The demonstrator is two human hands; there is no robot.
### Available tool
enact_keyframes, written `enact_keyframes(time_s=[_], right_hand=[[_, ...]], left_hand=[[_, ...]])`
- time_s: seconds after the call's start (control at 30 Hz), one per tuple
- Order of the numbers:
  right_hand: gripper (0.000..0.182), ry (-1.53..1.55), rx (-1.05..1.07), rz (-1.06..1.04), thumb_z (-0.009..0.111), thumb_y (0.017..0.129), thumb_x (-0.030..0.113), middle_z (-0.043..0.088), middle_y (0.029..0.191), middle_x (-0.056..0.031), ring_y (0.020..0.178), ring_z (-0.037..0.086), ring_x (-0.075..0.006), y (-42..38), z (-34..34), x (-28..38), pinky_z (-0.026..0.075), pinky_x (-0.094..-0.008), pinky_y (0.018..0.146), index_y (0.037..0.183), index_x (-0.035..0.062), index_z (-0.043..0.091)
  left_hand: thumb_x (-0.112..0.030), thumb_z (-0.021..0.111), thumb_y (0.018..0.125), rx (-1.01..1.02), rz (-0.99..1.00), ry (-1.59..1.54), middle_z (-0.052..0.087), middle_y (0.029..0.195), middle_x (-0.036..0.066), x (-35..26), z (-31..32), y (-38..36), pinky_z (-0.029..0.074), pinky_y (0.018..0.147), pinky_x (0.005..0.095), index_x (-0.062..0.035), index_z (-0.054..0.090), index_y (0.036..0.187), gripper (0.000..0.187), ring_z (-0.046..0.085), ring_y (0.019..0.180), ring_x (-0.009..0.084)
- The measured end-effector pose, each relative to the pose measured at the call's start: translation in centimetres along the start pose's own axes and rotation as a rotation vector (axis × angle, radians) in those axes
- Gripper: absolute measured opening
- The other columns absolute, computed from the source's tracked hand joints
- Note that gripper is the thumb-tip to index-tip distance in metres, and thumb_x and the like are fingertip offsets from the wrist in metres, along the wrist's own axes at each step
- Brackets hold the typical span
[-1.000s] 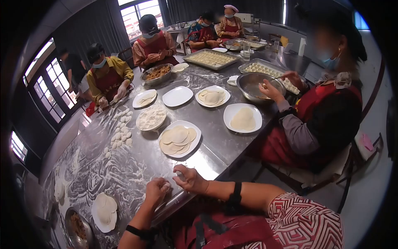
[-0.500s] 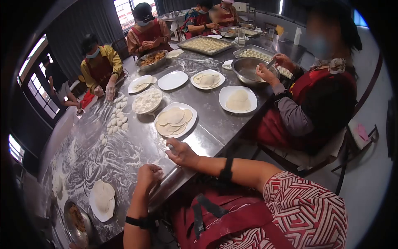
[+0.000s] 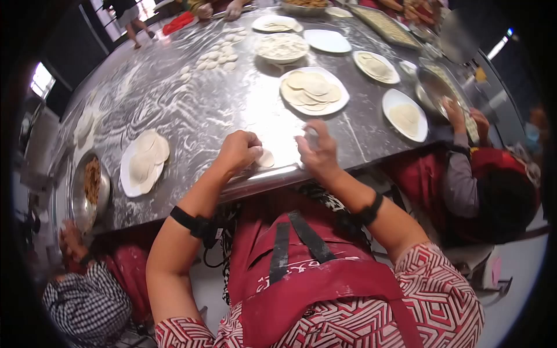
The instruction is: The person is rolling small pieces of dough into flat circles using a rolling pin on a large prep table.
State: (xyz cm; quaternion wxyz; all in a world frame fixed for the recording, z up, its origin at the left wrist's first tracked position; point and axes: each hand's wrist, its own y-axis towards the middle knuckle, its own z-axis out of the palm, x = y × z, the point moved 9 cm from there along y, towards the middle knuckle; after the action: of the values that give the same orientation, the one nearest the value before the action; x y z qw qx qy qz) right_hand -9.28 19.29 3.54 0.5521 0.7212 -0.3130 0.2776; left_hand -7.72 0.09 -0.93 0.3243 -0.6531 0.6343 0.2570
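At the table's near edge my left hand point(image 3: 240, 152) is closed, its fingertips pinching the left side of a small round dough wrapper point(image 3: 266, 159) that lies on the steel. To the right, apart from the wrapper, my right hand point(image 3: 320, 152) is curled around a short pale rod point(image 3: 312, 139), mostly hidden by the fingers. Beyond both hands stands a white plate point(image 3: 343, 105) stacked with flat round wrappers point(image 3: 316, 86). Another plate point(image 3: 126, 181) of wrappers is left of my left arm.
Flour streaks the steel table point(image 3: 191, 122). Small dough pieces point(image 3: 217, 57) lie behind, beside a bowl of flour point(image 3: 282, 46). A bowl of filling point(image 3: 93, 182) stands far left. Co-workers sit close on both sides; one person's hands point(image 3: 455, 113) are over a metal bowl point(image 3: 428, 87).
My view has swung down and left, so the table sits higher in the picture. The dough wrapper by my left hand has come into sight. Both hands stay closed.
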Motion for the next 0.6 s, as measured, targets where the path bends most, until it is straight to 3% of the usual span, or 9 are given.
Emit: enact_keyframes(time_s=[0.03, 0.07, 0.2, 0.23, 0.3, 0.4, 0.47, 0.5, 0.6], right_hand=[[0.03, 0.01, -0.018, -0.013, 0.064, 0.077, 0.001, 0.055, 0.063, -0.0127, 0.048, 0.056, -0.0215, -0.6, -0.6, 0.8, 0.044, -0.0316, 0.047, 0.101, 0.0048, 0.048], [0.029, -0.038, -0.029, -0.06, 0.063, 0.077, 0.001, 0.057, 0.068, -0.0146, 0.051, 0.058, -0.0269, -0.7, -0.9, 1.4, 0.045, -0.034, 0.047, 0.101, 0.0041, 0.048], [0.026, -0.145, -0.105, -0.19, 0.061, 0.078, 0.003, 0.058, 0.074, -0.0191, 0.064, 0.059, -0.0395, 3.2, 1.4, 0.3, 0.046, -0.0415, 0.054, 0.1, 0.0052, 0.047], [0.027, -0.165, -0.062, -0.116, 0.062, 0.078, 0.006, 0.058, 0.075, -0.02, 0.067, 0.059, -0.0399, 4.5, 2.6, -0.6, 0.046, -0.0427, 0.057, 0.1, 0.0061, 0.047], [0.028, -0.203, -0.052, -0.179, 0.062, 0.078, 0.008, 0.058, 0.076, -0.0206, 0.067, 0.059, -0.0401, 6.1, 4.2, -1.0, 0.046, -0.0432, 0.057, 0.101, 0.0064, 0.047], [0.03, -0.183, -0.044, -0.09, 0.063, 0.076, 0.002, 0.056, 0.078, -0.0162, 0.066, 0.059, -0.035, 4.7, 2.9, -1.2, 0.047, -0.037, 0.059, 0.101, 0.008, 0.047], [0.029, -0.137, -0.022, -0.015, 0.063, 0.077, 0.002, 0.056, 0.075, -0.013, 0.062, 0.06, -0.0232, 2.0, 1.0, -0.7, 0.047, -0.0337, 0.056, 0.101, 0.008, 0.047], [0.03, -0.102, 0.014, 0.067, 0.063, 0.078, 0.002, 0.056, 0.073, -0.0115, 0.06, 0.059, -0.0189, 0.8, 0.3, -0.7, 0.046, -0.0325, 0.055, 0.102, 0.0079, 0.047], [0.03, -0.077, -0.038, -0.11, 0.062, 0.077, 0.002, 0.057, 0.07, -0.0157, 0.059, 0.059, -0.0354, -0.1, -0.6, 1.6, 0.047, -0.0387, 0.053, 0.103, 0.0045, 0.046]], left_hand=[[-0.011, 0.064, 0.075, 0.012, -0.124, -0.152, 0.065, 0.073, 0.013, 1.2, 0.2, -0.3, 0.048, 0.063, 0.0335, 0.0038, 0.065, 0.083, 0.017, 0.063, 0.066, 0.0206], [-0.011, 0.064, 0.075, 0.028, -0.241, -0.304, 0.065, 0.073, 0.012, 2.2, 0.5, -0.7, 0.048, 0.063, 0.0332, 0.0043, 0.064, 0.085, 0.018, 0.063, 0.066, 0.0201], [-0.012, 0.062, 0.079, 0.053, 0.014, 0.029, 0.064, 0.074, 0.011, -0.9, 0.2, -0.6, 0.047, 0.066, 0.0309, 0.0047, 0.063, 0.087, 0.018, 0.059, 0.068, 0.0173], [-0.011, 0.062, 0.079, 0.041, -0.017, 0.073, 0.064, 0.074, 0.011, -0.9, 0.1, -0.1, 0.047, 0.066, 0.0311, 0.0045, 0.064, 0.087, 0.018, 0.059, 0.069, 0.0174], [-0.011, 0.062, 0.08, 0.015, -0.072, 0.156, 0.064, 0.074, 0.012, -0.7, -0.6, 1.2, 0.046, 0.066, 0.0315, 0.0041, 0.064, 0.088, 0.017, 0.059, 0.07, 0.0175], [-0.009, 0.063, 0.078, 0.101, 0.039, 0.127, 0.064, 0.073, 0.012, -0.4, 0.5, 2.0, 0.047, 0.066, 0.0329, 0.0035, 0.065, 0.089, 0.016, 0.06, 0.068, 0.0192], [-0.007, 0.065, 0.076, 0.093, 0.128, 0.178, 0.065, 0.076, 0.013, -0.7, 0.6, 1.9, 0.047, 0.066, 0.0329, 0.004, 0.064, 0.09, 0.018, 0.06, 0.068, 0.0195], [-0.007, 0.065, 0.076, 0.092, 0.077, 0.103, 0.065, 0.077, 0.013, -0.3, 0.4, 1.5, 0.048, 0.066, 0.0328, 0.0041, 0.064, 0.09, 0.017, 0.061, 0.069, 0.02], [-0.006, 0.063, 0.077, 0.127, -0.03, -0.048, 0.066, 0.08, 0.014, 0.1, 0.2, 0.8, 0.048, 0.067, 0.0326, 0.0037, 0.063, 0.09, 0.016, 0.061, 0.07, 0.0208]])
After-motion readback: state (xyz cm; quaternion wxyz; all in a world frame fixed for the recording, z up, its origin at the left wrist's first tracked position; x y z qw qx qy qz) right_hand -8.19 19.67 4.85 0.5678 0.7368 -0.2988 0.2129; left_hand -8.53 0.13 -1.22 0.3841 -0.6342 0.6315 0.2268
